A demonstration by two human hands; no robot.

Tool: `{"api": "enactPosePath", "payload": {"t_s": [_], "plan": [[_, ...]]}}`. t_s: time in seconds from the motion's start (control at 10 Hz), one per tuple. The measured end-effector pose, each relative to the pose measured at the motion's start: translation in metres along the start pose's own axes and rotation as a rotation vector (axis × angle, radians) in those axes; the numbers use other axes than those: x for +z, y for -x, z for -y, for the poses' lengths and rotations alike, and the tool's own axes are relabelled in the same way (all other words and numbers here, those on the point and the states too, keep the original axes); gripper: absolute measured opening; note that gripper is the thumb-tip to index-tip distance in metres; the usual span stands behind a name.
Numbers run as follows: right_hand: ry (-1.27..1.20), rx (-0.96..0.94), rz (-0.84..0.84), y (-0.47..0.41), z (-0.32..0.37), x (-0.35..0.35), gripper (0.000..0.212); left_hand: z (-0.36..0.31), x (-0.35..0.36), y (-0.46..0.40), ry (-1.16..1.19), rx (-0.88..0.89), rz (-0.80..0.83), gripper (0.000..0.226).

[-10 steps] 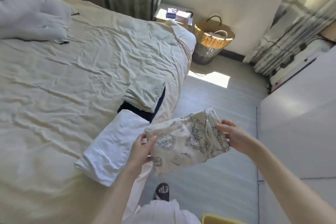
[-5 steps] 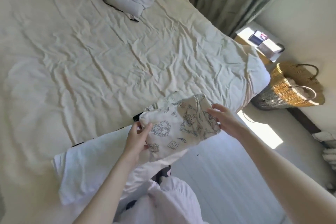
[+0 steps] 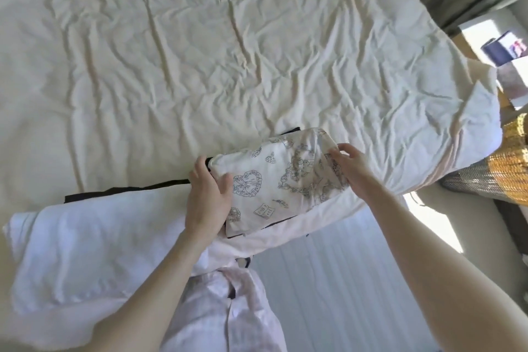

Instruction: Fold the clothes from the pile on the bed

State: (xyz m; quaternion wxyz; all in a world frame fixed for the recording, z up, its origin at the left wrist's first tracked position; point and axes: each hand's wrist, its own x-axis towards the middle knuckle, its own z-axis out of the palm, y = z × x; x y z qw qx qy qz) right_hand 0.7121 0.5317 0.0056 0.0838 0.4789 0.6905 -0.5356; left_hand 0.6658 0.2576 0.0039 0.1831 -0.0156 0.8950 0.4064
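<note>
Both hands hold a folded printed cloth (image 3: 274, 183), cream with dark line drawings of a heart, leaves and a book, at the near edge of the bed (image 3: 200, 66). The left hand (image 3: 207, 200) grips its left end, thumb on top and fingers curled under the edge. The right hand (image 3: 350, 164) grasps the right end, fingers bent over the bunched corner. The cloth lies over a dark garment (image 3: 125, 190) whose black edge shows along its left side and beneath its lower edge; whether the cloth rests fully on it or is held slightly above cannot be told. Just left of it, a folded white towel (image 3: 85, 251) lies on the bed's near edge, overlapping the dark garment. The bed's cream sheet is wrinkled. At the right, a woven basket (image 3: 508, 163) stands on the floor beside the bed corner, with a nightstand (image 3: 485, 46) beyond it in sunlight.
</note>
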Motion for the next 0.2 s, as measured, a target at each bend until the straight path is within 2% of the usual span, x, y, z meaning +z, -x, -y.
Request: {"api": "enactPosePath", "payload": {"t_s": [0.1,0.2], "plan": [[-0.025,0.047,-0.058,-0.006,-0.011,0.005,0.011,-0.003,0.004,0.015,-0.397,0.522,-0.135,0.055],[-0.014,0.056,-0.109,-0.004,-0.006,0.008,0.020,-0.002,0.025,0.022,-0.637,0.764,0.039,0.059]]}}
